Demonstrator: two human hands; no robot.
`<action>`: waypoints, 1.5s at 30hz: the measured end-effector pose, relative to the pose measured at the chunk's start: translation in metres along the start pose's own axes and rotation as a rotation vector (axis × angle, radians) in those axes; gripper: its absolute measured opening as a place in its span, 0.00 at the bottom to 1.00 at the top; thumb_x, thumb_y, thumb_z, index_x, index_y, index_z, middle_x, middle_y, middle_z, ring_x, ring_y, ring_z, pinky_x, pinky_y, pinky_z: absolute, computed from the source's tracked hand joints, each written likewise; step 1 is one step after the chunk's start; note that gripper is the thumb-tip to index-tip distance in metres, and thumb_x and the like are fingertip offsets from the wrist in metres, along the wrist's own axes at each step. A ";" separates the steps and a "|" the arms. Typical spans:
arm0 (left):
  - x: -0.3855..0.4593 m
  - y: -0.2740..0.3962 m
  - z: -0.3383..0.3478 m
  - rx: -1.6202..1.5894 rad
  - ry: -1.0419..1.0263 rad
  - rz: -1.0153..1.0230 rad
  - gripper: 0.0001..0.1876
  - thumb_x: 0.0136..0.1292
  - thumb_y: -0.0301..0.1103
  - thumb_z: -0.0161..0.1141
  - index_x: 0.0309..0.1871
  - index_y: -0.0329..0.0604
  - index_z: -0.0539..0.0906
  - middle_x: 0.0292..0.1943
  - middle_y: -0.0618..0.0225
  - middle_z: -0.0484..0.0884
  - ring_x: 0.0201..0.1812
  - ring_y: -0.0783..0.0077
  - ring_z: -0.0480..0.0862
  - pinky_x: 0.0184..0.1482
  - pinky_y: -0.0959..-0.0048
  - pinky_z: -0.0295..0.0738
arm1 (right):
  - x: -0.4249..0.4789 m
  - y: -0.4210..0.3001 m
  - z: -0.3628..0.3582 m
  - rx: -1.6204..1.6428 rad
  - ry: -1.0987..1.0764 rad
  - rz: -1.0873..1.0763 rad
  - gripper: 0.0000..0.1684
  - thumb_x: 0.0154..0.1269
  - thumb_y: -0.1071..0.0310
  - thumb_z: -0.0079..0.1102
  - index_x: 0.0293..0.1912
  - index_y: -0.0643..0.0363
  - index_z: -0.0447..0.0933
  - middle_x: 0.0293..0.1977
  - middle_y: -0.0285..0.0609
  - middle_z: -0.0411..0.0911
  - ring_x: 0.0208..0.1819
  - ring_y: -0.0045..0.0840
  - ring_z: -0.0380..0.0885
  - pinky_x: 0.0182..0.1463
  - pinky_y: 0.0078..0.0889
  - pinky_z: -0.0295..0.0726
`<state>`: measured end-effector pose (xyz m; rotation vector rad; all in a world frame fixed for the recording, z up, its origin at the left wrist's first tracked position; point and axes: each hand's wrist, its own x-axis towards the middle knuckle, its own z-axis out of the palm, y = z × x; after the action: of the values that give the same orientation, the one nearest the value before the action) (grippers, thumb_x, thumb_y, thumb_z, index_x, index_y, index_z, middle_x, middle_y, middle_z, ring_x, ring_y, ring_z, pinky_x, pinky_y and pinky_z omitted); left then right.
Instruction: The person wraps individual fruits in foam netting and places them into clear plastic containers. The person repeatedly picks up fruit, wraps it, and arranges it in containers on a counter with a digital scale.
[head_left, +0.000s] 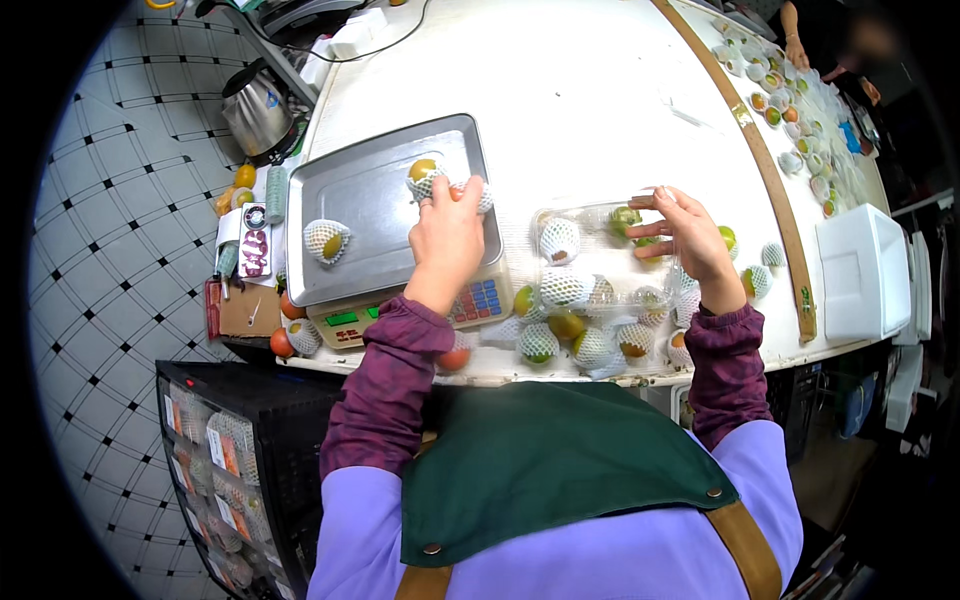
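My left hand (450, 236) is over the right part of a metal weighing-scale tray (360, 202), its fingers around a reddish fruit (456, 193) in a white foam net. Just behind it sits a yellow-green netted fruit (424, 171); another netted fruit (327, 241) lies at the tray's left. My right hand (690, 236) has its fingers spread at the right side of a clear plastic clamshell box (592, 214). Inside that box show a netted fruit (559, 241) and greenish fruit (622, 221) close to my fingertips. Whether those fingers touch the box is unclear.
Loose netted fruits (538, 343) lie along the table's front edge. A wooden strip (757, 150) crosses the table at right, beside a white foam box (862, 270). Another person's hand (796, 54) is among fruits at far right. A steel kettle (259, 112) stands at left.
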<state>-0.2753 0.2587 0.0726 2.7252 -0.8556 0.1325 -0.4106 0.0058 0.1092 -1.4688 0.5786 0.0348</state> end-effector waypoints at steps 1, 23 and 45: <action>0.000 0.002 0.001 -0.125 0.043 -0.020 0.22 0.55 0.33 0.60 0.54 0.47 0.73 0.46 0.53 0.69 0.41 0.52 0.78 0.37 0.62 0.77 | -0.001 0.004 -0.002 0.010 0.008 -0.008 0.23 0.70 0.52 0.45 0.52 0.61 0.70 0.48 0.44 0.72 0.39 0.27 0.77 0.34 0.29 0.82; -0.008 -0.098 -0.019 0.223 0.238 -0.297 0.31 0.47 0.54 0.65 0.52 0.44 0.77 0.56 0.55 0.72 0.59 0.56 0.69 0.57 0.49 0.62 | -0.007 0.026 0.004 0.085 0.099 -0.055 0.22 0.68 0.54 0.50 0.52 0.60 0.70 0.49 0.40 0.70 0.40 0.24 0.77 0.33 0.26 0.82; -0.074 0.028 -0.017 -1.529 -0.386 -0.194 0.31 0.67 0.45 0.50 0.67 0.38 0.57 0.62 0.58 0.65 0.63 0.58 0.66 0.63 0.61 0.62 | -0.057 0.041 0.022 0.380 -0.092 0.026 0.28 0.68 0.49 0.47 0.60 0.56 0.62 0.44 0.37 0.69 0.42 0.19 0.70 0.42 0.36 0.78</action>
<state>-0.3518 0.2816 0.0827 1.3334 -0.4040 -0.7737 -0.4672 0.0497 0.0929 -1.0852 0.4980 0.0112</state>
